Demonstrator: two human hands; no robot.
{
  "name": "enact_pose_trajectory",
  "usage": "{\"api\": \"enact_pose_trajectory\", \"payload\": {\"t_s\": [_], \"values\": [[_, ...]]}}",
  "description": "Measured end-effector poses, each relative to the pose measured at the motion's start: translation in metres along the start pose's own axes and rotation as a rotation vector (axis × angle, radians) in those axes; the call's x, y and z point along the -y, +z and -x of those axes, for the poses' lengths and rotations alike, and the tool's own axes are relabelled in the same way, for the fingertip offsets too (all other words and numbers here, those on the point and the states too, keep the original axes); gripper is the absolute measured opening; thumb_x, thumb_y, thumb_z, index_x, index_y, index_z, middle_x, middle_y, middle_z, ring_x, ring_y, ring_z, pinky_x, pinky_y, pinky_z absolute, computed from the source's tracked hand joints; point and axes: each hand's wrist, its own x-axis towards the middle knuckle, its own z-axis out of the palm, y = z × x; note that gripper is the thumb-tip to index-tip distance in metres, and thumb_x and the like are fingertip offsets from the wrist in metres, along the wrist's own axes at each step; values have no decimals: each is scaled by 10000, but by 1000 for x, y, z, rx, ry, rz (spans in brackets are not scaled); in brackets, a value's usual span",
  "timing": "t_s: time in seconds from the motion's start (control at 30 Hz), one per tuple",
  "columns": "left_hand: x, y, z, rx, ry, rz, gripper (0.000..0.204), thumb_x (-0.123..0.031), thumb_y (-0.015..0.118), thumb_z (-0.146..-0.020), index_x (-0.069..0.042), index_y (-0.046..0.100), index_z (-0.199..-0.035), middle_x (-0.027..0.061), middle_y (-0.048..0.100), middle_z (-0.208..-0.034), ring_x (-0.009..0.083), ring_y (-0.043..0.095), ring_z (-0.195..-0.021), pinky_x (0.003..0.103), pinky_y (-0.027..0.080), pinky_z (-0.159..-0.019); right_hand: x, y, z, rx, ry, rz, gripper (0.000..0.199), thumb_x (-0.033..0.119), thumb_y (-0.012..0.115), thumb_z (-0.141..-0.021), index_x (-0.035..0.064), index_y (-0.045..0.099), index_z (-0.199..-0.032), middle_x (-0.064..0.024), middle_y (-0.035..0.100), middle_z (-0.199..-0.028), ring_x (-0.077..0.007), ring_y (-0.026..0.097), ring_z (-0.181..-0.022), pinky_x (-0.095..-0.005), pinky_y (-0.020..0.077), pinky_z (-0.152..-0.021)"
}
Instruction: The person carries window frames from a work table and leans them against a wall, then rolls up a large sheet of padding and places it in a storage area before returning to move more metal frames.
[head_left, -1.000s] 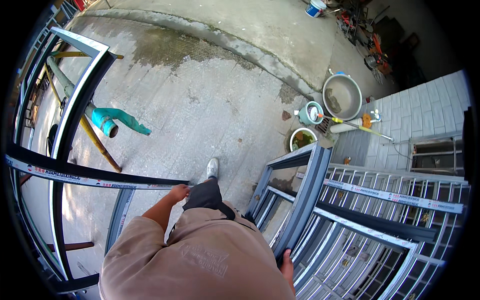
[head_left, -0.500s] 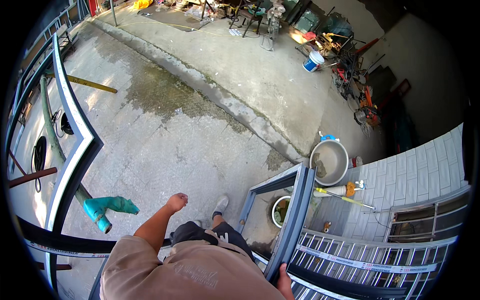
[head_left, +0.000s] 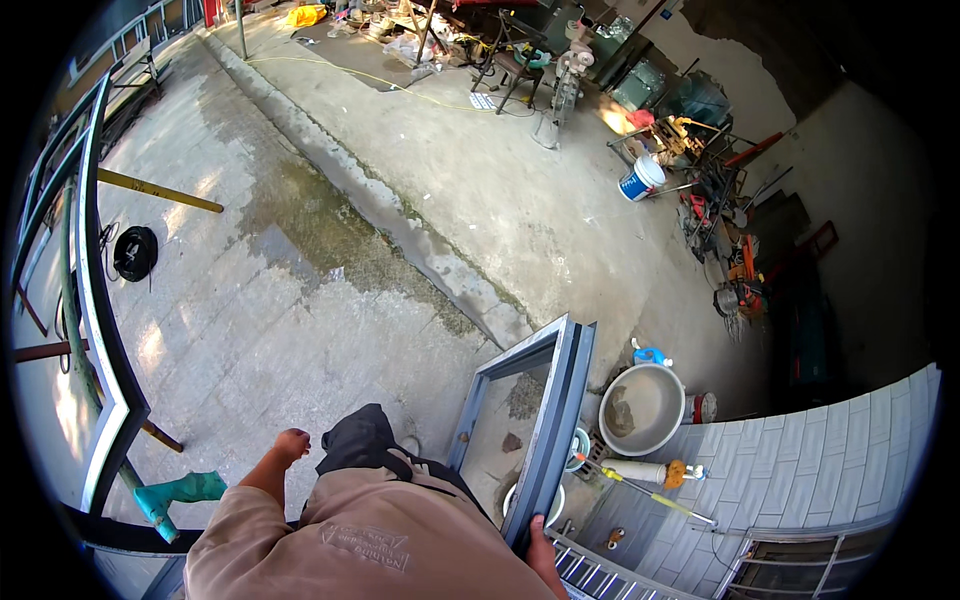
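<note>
My right hand [head_left: 543, 558] grips the lower edge of a grey metal window frame [head_left: 550, 420], which stands upright beside my right side and reaches forward over the pavement. My left hand [head_left: 291, 443] hangs free at my left side with the fingers curled and nothing in it. My tan shirt and dark trousers fill the lower middle of the view.
A large dark metal frame [head_left: 92, 300] stands along the left, with a green pipe [head_left: 180, 492] near its foot. A round basin [head_left: 640, 408], a bowl and a caulking gun [head_left: 640, 472] lie by the tiled wall [head_left: 830, 470]. A raised kerb [head_left: 400, 225] crosses ahead; clutter and a white bucket [head_left: 641, 178] lie beyond.
I have moved forward carrying the window frame; the stack of frames at the right has dropped out of view. My left arm has swung back toward my side.
</note>
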Motion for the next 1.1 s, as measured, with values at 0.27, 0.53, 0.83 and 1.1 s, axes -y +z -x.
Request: {"api": "enact_pose_trajectory", "payload": {"t_s": [0.27,0.53,0.83,1.1], "values": [[-94,22,-97,107,-62,-72,278,-235,542,-892,-11,698,-942,97,691,-824,196,653,-673,338,490,-527,144,-3,-92,87,-46,-23,1058,862,296,-864,-103,647,-1119,-271,679,-1055,-358,631,-1011,-425,452,-908],[-334,-20,-212,17,208,-27,349,-276,557,-904,-2,683,-1080,122,722,-889,217,689,-763,360,544,-704,329,-10,-157,27,-59,81,1043,860,313,-860,-90,618,-1165,-264,654,-1071,-357,585,-1040,-439,431,-907],[-564,-34,-298,-24,377,-2,399,-302,570,-918,28,662,-1121,144,726,-942,233,699,-826,361,546,-776,473,-31,-259,5,-49,16,982,858,379,-850,-72,678,-949,-165,630,-835,-260,534,-829,-423,441,-733],[-566,-22,-362,-30,171,232,342,-241,581,-939,42,669,-1111,125,719,-904,197,692,-790,341,558,-732,669,-40,-366,224,-159,277,1110,891,269,-842,-112,618,-1167,-284,649,-1103,-355,582,-1059,-442,429,-936]]}}
